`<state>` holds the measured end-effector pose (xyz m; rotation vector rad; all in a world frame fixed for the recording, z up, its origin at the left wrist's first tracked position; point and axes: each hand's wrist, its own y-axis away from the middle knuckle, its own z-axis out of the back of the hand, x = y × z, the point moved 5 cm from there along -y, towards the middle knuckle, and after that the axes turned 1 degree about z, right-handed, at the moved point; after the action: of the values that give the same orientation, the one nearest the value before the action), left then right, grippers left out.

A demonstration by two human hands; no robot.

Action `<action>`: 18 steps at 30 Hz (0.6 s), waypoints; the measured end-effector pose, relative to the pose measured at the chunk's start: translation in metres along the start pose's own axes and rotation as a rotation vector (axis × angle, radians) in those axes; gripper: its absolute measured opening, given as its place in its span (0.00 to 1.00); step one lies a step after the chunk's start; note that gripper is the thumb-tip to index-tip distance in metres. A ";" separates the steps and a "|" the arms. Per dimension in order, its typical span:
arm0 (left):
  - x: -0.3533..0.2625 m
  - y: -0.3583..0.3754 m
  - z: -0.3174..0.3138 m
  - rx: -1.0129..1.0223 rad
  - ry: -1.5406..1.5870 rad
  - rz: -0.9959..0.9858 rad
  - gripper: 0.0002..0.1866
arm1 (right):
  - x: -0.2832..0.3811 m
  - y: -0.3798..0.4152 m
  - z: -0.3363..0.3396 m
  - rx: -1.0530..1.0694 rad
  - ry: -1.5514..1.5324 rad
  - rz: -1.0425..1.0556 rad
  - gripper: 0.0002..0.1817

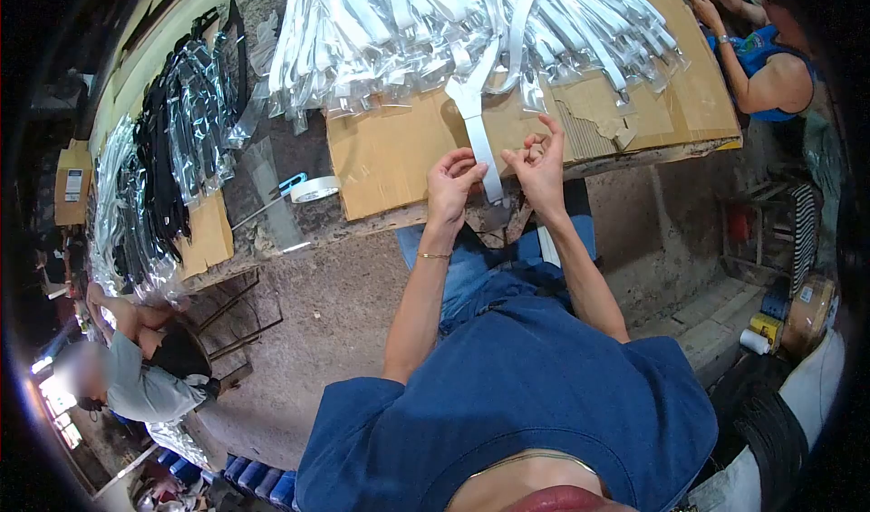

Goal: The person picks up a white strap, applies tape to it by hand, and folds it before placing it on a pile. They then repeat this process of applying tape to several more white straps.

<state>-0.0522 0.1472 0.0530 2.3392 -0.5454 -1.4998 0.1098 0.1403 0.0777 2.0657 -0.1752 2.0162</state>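
Step in hand: it looks like the handling of one forked white strap (478,136), held out lengthwise at the centre of the frame
Next move: it seems to call for a steady left pinch and for the right fingertips to come onto the strap without twisting it
Worktable (385,228): spans the upper half of the frame, its front edge running just above the middle
White pile (385,27): many white straps, most in clear bags, heaped across the top centre; the fork of the held strap reaches its lower edge, so loose bags there could snag it
Cardboard sheet (390,154): lies under the hands, torn near its right side
Black straps (163,131): bundled with clear bags at the upper left, well apart from the hands
Other people: one seated person (159,385) at the lower left, another person (770,72) at the upper right with both hands raised at the table; neither is in the way
Left hand (451,186): thumb and fingers pinching the strap near its lower end, just left of centre
Right hand (541,169): just right of the strap, fingers curled and partly spread; I cannot tell whether they pinch anything thin
Tape roll (314,189): on the table, left of the cardboard sheet
Blue-handled tool (292,184): beside the tape roll, clear of the work
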 end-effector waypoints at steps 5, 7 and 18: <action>-0.001 0.002 -0.001 0.022 0.034 -0.040 0.15 | 0.013 0.012 -0.006 -0.007 -0.116 -0.042 0.47; 0.002 0.000 -0.001 0.029 0.049 -0.079 0.15 | 0.012 0.014 -0.006 0.013 -0.140 -0.079 0.47; 0.009 0.003 0.000 -0.012 0.136 -0.129 0.18 | 0.005 0.013 -0.006 -0.016 -0.155 -0.087 0.46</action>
<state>-0.0492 0.1401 0.0467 2.4867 -0.3563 -1.3785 0.1011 0.1300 0.0840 2.1805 -0.1268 1.7992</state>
